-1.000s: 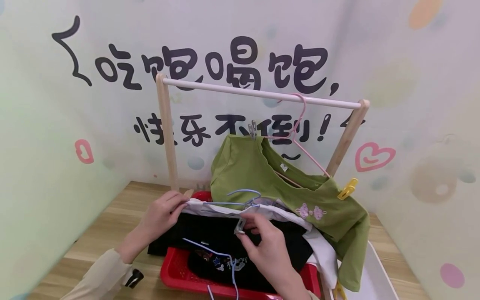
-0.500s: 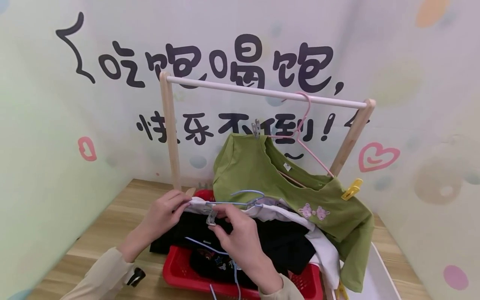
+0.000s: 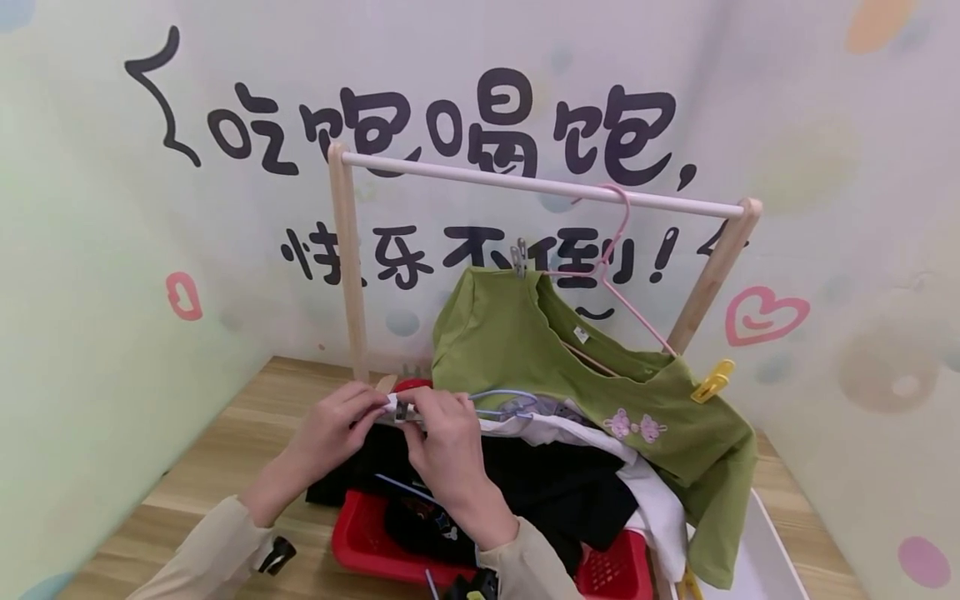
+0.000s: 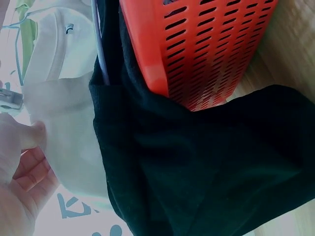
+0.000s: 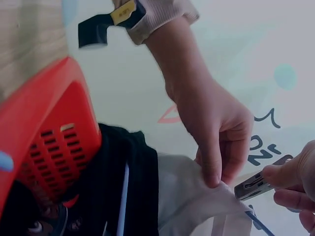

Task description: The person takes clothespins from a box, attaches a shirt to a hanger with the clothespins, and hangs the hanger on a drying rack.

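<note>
In the head view, a white shirt [image 3: 570, 435] lies across black clothing, a blue wire hanger [image 3: 517, 393] at its neckline. My left hand [image 3: 326, 437] pinches the shirt's left shoulder edge between thumb and fingers. Right beside it, my right hand [image 3: 450, 446] pinches a silver metal clothespin [image 3: 402, 410] by its handles. In the right wrist view, the mouth of the clothespin [image 5: 252, 187] is right at the shoulder edge, where the hanger's blue arm end shows. The left wrist view has white cloth [image 4: 74, 137] hanging from the left thumb.
A red basket [image 3: 360, 546] holds black clothes [image 3: 540, 487]. Behind, a green top [image 3: 487, 333] hangs by a pink hanger [image 3: 624, 229] from the rack's white rod [image 3: 465, 177], with a yellow clothespin [image 3: 712, 382] at one shoulder. A white tray [image 3: 768, 550] stands at the right.
My right hand has carried the metal clothespin leftward along the shirt, from near the hanger's hook to the shoulder beside my left hand. The left hand keeps its hold.
</note>
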`<state>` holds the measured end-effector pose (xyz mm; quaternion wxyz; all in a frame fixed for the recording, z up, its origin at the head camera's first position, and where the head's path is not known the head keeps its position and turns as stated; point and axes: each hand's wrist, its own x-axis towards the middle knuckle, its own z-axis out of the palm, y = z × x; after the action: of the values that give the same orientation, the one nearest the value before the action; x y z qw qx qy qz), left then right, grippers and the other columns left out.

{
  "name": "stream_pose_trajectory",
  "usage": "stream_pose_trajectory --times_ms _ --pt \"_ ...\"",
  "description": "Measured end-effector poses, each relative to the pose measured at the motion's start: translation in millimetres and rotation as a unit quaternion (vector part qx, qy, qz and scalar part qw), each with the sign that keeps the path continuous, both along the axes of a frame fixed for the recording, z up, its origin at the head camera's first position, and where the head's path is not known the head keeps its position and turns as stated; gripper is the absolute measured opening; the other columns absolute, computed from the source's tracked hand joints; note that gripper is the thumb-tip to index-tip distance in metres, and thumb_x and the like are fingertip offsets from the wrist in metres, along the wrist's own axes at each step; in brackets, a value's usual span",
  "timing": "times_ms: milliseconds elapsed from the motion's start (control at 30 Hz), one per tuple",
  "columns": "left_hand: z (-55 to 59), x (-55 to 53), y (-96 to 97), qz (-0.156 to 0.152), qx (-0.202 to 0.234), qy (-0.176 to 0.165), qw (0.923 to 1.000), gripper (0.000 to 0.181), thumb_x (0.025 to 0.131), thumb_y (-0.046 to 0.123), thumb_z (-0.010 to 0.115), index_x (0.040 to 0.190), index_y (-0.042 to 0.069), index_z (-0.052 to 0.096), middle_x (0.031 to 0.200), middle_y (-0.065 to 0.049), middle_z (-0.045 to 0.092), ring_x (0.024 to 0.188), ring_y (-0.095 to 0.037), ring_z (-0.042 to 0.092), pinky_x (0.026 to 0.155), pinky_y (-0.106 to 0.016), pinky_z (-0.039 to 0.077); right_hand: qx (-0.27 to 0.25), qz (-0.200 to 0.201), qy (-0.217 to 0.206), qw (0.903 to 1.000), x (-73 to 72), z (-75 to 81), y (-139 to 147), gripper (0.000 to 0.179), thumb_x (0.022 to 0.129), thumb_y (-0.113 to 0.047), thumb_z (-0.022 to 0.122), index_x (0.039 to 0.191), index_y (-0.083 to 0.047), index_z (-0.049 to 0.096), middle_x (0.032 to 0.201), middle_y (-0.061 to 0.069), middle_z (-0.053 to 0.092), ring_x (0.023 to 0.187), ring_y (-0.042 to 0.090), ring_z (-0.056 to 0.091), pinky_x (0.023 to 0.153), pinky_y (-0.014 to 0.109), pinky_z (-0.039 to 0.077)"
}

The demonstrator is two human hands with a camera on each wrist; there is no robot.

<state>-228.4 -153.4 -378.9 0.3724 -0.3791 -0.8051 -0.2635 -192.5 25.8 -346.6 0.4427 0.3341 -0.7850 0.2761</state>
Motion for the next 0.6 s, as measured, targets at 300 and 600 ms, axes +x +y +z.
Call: stream_pose_trajectory --times_ms 300,600 --pt "-0.1 0.0 0.3 -0.004 -0.007 0.0 1.0 0.024 0.066 -0.009 0.077 0.085 0.002 0.066 0.083 -0.004 0.062 0.073 -0.014 0.059 0.065 -0.03 0.054 0.014 -0.004 0.06 0.9981 -8.9 -3.0 -5 0.026 0.065 0.005 0.073 0.082 -0.01 0.061 0.075 -0.004 0.064 0.068 0.01 0.061 0.067 0.026 0.043" --pt "-0.5 0.1 1.0 -0.019 -0.002 0.018 0.9996 0.029 0.064 -0.013 0.076 0.087 0.002 0.066 0.085 -0.006 0.063 0.074 -0.017 0.06 0.064 -0.033 0.054 0.025 0.005 0.057 0.998 -11.6 -5.0 -4 0.027 0.064 0.005 0.074 0.082 -0.01 0.06 0.078 -0.004 0.066 0.07 0.009 0.062 0.067 0.024 0.042"
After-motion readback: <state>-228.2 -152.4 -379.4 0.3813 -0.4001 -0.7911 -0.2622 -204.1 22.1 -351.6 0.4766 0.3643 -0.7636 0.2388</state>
